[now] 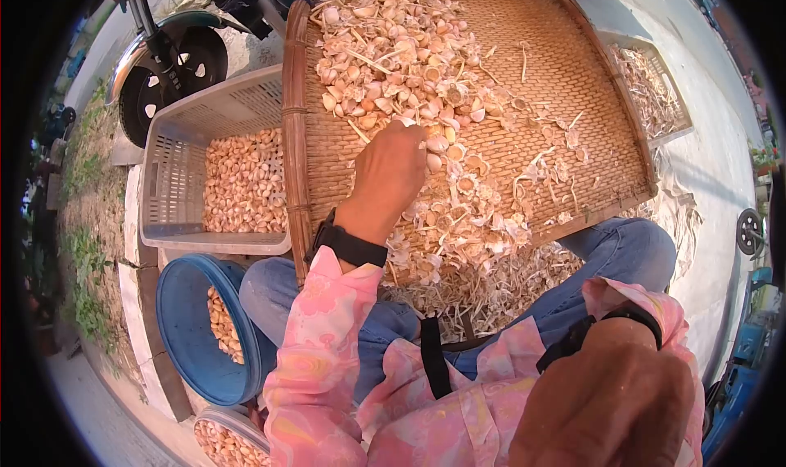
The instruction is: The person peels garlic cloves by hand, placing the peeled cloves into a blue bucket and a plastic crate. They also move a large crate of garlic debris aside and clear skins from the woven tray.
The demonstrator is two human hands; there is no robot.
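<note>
A round woven bamboo tray [598, 99] rests across my lap, with a heap of loose garlic cloves [393, 49] on its left half. My left hand [386, 171], with a black band at the wrist, reaches into the heap. Its fingers are curled down among the cloves, and their tips are hidden. Pale cloves [436, 144] lie right beside the fingertips. Close to the camera at lower right is my right hand [610, 397], back side up, over my lap and off the tray. Its fingers are blurred and mostly out of sight.
Left of the tray stands a plastic crate [184, 239] of cloves. Below it are a blue bucket [184, 336] and another container [237, 422] with cloves. Garlic skins [491, 291] pile between my legs. A second crate [675, 99] holds scraps. A wheel [176, 70] stands upper left.
</note>
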